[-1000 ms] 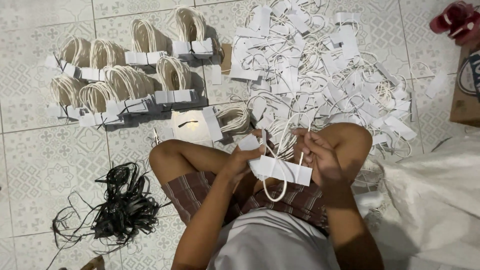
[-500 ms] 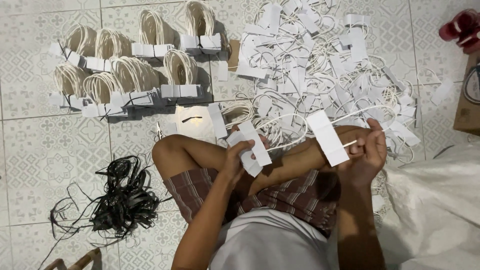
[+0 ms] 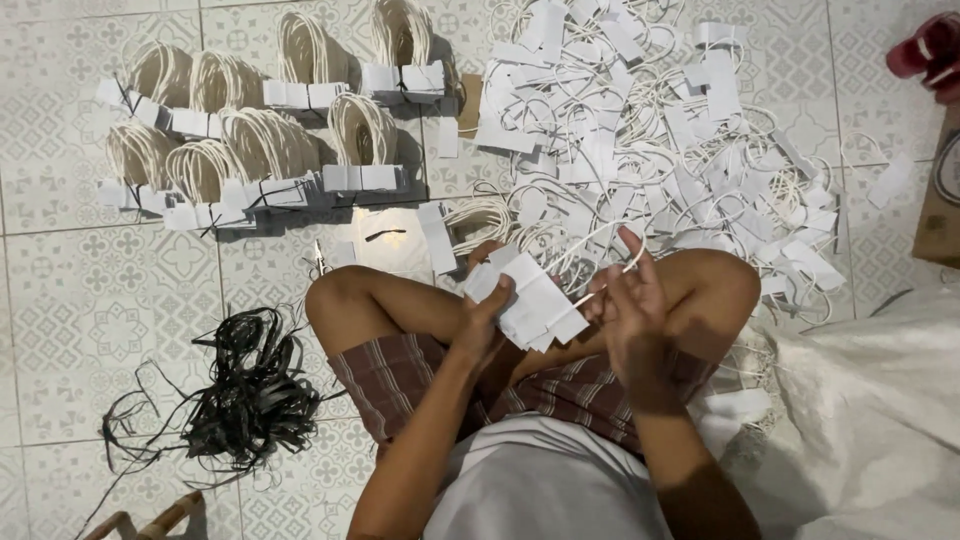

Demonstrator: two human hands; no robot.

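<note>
paper tags (image 3: 530, 300) now stacked in left hand (image 3: 480, 325); right hand (image 3: 630, 300) back near, pinching cord (image 3: 605, 287).

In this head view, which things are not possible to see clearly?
- Left hand: the paper stack it holds covers its fingertips, so the count of pieces is unclear.
- Right hand: the white cord it pinches is too thin to follow.
- Red thing: cut off by the right edge.
- Brown box: cut off by the right edge.

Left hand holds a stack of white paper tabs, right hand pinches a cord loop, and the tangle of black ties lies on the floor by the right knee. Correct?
Not quite: in the head view the black ties lie by the left knee. The left hand does hold the white tabs, and the right hand pinches the cord.
</note>
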